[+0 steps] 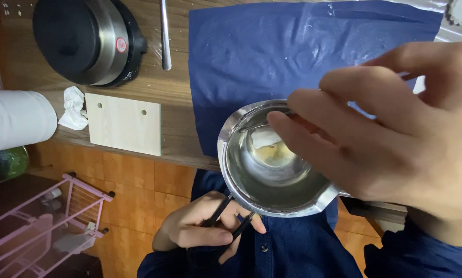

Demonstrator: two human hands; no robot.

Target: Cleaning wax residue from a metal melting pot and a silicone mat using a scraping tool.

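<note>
Our left hand (205, 231) grips black tweezers (231, 226); our right hand (395, 139), fingers spread, reaches into the pot (272, 164). Keep it level.

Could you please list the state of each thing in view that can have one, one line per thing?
Metal pouring pot: upright, held above the table edge, a pale lump and some clear liquid inside.
Right hand: fingers over the pot's rim.
Left hand: closed around black tweezers.
Blue mat: spread flat, creased.
Black and steel cooker: lid on.
Paper towel roll: lying on its side.
Tissue: crumpled.
Wooden board: lying flat.
</note>
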